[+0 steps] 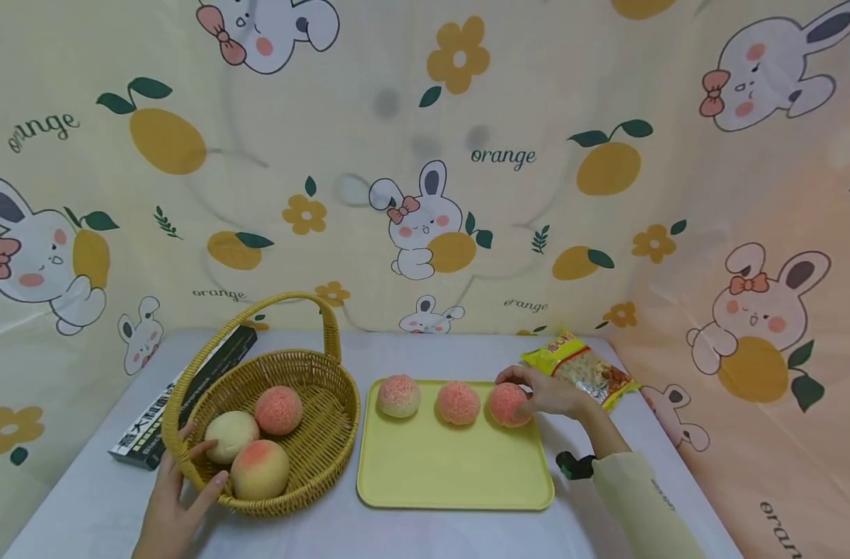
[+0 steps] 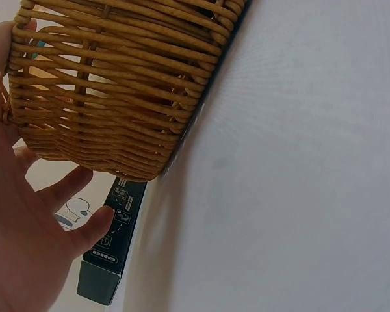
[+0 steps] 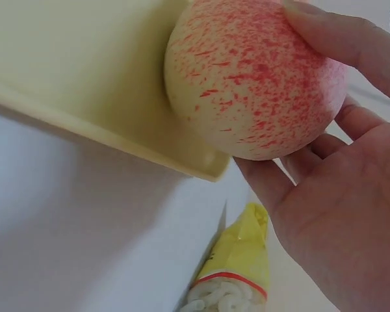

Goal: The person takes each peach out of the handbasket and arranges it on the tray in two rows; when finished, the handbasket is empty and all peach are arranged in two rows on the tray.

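With its thumb and fingers at the near-left rim, my left hand (image 1: 175, 493) grips the wicker basket (image 1: 330, 473). Inside lie a red peach (image 1: 279, 410), a pale peach (image 1: 232, 437) and a yellowish peach with a red blush (image 1: 260, 470). The basket's woven side (image 2: 117, 84) fills the top of the left wrist view. My right hand (image 1: 556, 394) holds a red-speckled peach (image 3: 253, 78) at the back right corner of the yellow tray (image 1: 456, 473). Two more peaches, a paler one (image 1: 399, 396) and a pink one (image 1: 458, 403), sit along the tray's back edge.
Behind the basket's left side lies a long black box (image 1: 134, 450). A yellow food packet (image 1: 585, 369) lies beyond my right hand at the back right. A small dark object (image 1: 574, 466) is near the right wrist. Printed cloth (image 1: 369, 101) hangs behind the white table (image 1: 313, 536).
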The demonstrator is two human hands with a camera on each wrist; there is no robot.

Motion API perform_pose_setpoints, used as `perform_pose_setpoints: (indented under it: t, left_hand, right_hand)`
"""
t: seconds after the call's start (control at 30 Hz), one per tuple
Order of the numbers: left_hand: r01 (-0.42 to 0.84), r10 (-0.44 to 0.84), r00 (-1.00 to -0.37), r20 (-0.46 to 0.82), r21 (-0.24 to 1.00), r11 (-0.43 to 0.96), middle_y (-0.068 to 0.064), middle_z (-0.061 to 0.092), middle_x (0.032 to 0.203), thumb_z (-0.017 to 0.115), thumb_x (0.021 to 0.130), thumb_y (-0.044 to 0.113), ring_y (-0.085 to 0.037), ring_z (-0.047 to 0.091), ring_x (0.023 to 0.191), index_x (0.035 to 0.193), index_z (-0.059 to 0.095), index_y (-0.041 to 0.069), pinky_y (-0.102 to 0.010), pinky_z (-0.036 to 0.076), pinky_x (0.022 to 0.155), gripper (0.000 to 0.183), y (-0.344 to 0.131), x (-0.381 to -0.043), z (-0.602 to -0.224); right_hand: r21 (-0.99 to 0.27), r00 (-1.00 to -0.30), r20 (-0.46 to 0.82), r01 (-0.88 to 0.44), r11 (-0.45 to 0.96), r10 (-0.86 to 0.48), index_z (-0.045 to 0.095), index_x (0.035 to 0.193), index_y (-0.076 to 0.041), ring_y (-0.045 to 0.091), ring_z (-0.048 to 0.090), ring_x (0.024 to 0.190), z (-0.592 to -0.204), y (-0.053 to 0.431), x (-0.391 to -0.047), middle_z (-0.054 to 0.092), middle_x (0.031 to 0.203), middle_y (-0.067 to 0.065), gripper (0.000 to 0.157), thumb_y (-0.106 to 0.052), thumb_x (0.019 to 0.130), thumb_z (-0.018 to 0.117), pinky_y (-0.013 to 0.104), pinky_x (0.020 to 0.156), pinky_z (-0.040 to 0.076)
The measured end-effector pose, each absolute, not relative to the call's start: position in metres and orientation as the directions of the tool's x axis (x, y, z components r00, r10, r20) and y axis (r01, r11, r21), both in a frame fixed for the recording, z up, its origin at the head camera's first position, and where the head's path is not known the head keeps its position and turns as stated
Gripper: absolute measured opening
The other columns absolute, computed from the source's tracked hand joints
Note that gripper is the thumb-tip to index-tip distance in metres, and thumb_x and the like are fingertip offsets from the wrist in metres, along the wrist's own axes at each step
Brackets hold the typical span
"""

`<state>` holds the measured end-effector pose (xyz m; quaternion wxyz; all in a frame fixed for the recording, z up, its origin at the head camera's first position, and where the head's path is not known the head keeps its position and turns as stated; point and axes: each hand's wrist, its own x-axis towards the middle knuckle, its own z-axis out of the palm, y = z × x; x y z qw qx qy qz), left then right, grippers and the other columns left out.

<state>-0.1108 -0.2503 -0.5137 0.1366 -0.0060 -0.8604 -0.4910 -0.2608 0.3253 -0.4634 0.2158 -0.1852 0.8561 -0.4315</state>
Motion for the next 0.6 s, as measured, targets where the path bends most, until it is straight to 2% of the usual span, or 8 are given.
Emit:
perform_pose_setpoints:
  t: [0.27,0.37,0.6]
  left_hand:
    - [0.184,-0.117,-0.952,0.282,0.835,0.518,-0.010,0.010,0.164,0.066,0.097,0.015,-0.024,0.000,0.150,0.138,0.049,-0.006,-0.060,0.002,0.116,0.049,-0.253,-0.111,-0.518]
    - [0.187,-0.113,-0.953,0.282,0.837,0.514,-0.010,0.010,0.164,0.066,0.097,0.016,-0.024,-0.001,0.151,0.138,0.048,-0.006,-0.061,0.002,0.116,0.049,-0.253,-0.111,-0.518]
    - [0.193,-0.106,-0.954,0.279,0.847,0.495,-0.010,0.009,0.164,0.065,0.098,0.014,-0.020,-0.002,0.150,0.138,0.047,-0.009,-0.059,0.002,0.117,0.050,-0.253,-0.111,-0.517]
  right_hand:
    - [-0.846,-0.844,-0.168,-0.142,0.514,-0.509,0.054,0.131,-0.007,0.032,0.044,0.123,-0.472,0.330,-0.257,0.051,0.133,0.013,0.054,-0.006,0.082,0.076,0.054,0.106,0.037]
    - [-0.853,-0.837,-0.160,-0.150,0.501,-0.524,0.053,0.131,-0.006,0.032,0.045,0.122,-0.474,0.330,-0.257,0.052,0.133,0.013,0.054,-0.005,0.082,0.076,0.054,0.107,0.035]
    - [-0.856,-0.827,-0.161,-0.154,0.493,-0.538,0.052,0.130,-0.007,0.029,0.047,0.119,-0.475,0.332,-0.259,0.054,0.130,0.011,0.054,-0.005,0.081,0.075,0.046,0.104,0.039]
